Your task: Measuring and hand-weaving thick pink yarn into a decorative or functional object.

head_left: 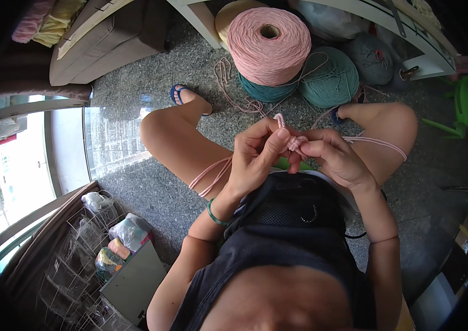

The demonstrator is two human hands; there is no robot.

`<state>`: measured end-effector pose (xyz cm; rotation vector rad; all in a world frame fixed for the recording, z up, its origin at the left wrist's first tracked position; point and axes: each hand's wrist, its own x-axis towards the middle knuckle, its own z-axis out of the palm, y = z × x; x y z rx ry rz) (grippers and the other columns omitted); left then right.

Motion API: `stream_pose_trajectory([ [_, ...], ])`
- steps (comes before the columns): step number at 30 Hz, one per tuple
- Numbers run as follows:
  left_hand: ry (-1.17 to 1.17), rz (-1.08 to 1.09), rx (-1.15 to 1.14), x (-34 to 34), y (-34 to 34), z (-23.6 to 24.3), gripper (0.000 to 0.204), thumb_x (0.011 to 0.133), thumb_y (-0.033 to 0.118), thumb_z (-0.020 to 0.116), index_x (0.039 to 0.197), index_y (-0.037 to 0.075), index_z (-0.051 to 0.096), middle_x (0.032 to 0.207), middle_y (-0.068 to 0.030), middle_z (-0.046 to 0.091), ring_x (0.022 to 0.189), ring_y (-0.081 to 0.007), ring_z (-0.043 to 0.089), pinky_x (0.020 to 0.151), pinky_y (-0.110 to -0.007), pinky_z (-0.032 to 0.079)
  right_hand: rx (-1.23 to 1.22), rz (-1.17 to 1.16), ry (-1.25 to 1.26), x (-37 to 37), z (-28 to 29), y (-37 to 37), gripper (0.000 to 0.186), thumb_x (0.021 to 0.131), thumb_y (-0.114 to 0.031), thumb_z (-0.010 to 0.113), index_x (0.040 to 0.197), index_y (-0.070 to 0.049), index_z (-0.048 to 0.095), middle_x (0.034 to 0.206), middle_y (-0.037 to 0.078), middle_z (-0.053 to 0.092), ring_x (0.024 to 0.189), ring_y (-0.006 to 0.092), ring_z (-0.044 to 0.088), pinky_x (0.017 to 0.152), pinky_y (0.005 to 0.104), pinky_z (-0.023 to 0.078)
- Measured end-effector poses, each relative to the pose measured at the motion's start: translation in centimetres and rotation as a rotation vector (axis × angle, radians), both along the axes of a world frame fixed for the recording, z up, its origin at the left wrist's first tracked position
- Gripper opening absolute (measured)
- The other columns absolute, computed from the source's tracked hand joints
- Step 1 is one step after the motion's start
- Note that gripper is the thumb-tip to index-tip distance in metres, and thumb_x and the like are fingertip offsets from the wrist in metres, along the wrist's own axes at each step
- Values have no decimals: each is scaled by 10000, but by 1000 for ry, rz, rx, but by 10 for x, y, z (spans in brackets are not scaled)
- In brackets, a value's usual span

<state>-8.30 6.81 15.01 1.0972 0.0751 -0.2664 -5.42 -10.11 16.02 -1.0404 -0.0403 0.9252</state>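
Observation:
Between my two hands, in front of my lap, is a small knotted piece of pink yarn (pixel 296 144). My left hand (pixel 255 154) pinches it from one side with thumb and fingers, and a short loop of pink cord sticks up beyond that thumb. On the other side my right hand (pixel 334 159) grips the same piece, its thumb pressed near the knot. Pink strands (pixel 212 177) lie across my left thigh, and more strands (pixel 380 144) cross the right one. How the yarn runs inside my fingers is hidden.
On the speckled floor ahead stands a big pink yarn cone (pixel 270 47) atop teal yarn (pixel 267 90), beside a green yarn ball (pixel 330 77) and a grey ball (pixel 373 58). Loose pink yarn trails there. Wire racks (pixel 82 237) with bags stand left; a green stool (pixel 466 102) is far right.

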Motion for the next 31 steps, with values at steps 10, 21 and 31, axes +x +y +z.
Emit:
stream_pose_trajectory([
  [10,-100,80,338,-4,2,0,179,905,146,536,846,-18,577,696,-7,594,567,-11,467,504,-152,376,-106,-44,-253,-4,2,-1,143,879,-137,540,796,-21,529,655,-34,485,569,64,462,529,218,388],
  [21,-177,-28,402,1,7,-2,196,911,145,522,837,-24,587,750,-30,623,678,-40,546,580,-173,437,-509,-177,-1019,-18,4,1,148,868,-98,549,754,-26,488,642,-40,465,556,46,439,492,218,367],
  [31,-127,-39,208,-6,3,-1,180,934,166,480,917,-6,529,776,-22,586,710,-37,508,617,-185,411,-89,72,-332,-4,1,-4,183,882,-198,561,878,-15,553,726,-2,519,623,49,495,564,187,425],
])
